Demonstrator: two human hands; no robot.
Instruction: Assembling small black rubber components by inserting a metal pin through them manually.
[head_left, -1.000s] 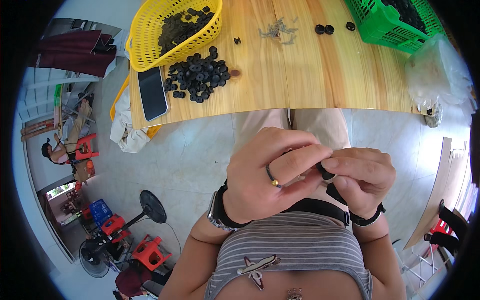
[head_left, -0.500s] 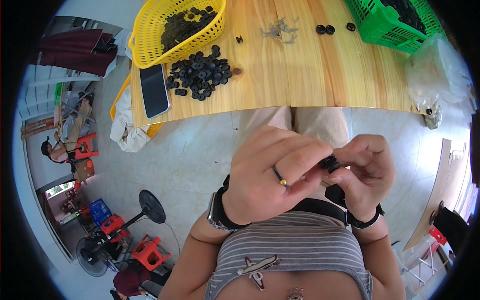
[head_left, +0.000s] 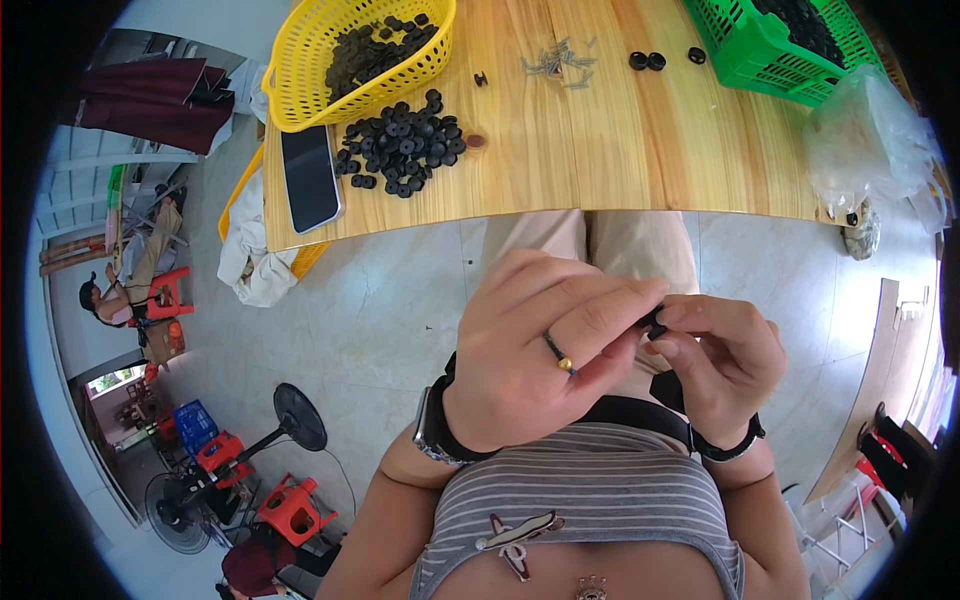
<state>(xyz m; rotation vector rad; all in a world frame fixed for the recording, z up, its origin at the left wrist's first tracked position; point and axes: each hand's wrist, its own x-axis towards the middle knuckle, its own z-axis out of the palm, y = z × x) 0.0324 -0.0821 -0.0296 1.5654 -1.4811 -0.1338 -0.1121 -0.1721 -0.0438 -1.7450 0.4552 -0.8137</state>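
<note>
Just in front of my body, a small black spool-like part point(head_left: 655, 323) is pinched between my two hands. My left hand point(head_left: 555, 350), with a ring and a watch, has its thumb and fingers closed on the part's left side. On the other side, the thumb and forefinger of my right hand point(head_left: 728, 355) grip it. The fingertips cover most of the part. Beyond my hands, on the wooden table point(head_left: 560, 160), lie a pile of black holed discs point(head_left: 405, 145), thin metal pins point(head_left: 560, 60) and black round parts point(head_left: 655, 61).
A yellow basket point(head_left: 290, 100) of black pieces stands at the back left, with a phone point(head_left: 311, 180) near it. At the right are a green basket point(head_left: 745, 65) and a clear plastic bag point(head_left: 865, 130). A fan point(head_left: 299, 417) and red stools point(head_left: 293, 508) stand on the floor leftward.
My right hand's fingers have straightened and shifted over the black part, now covering more of it. My left hand has barely moved.
</note>
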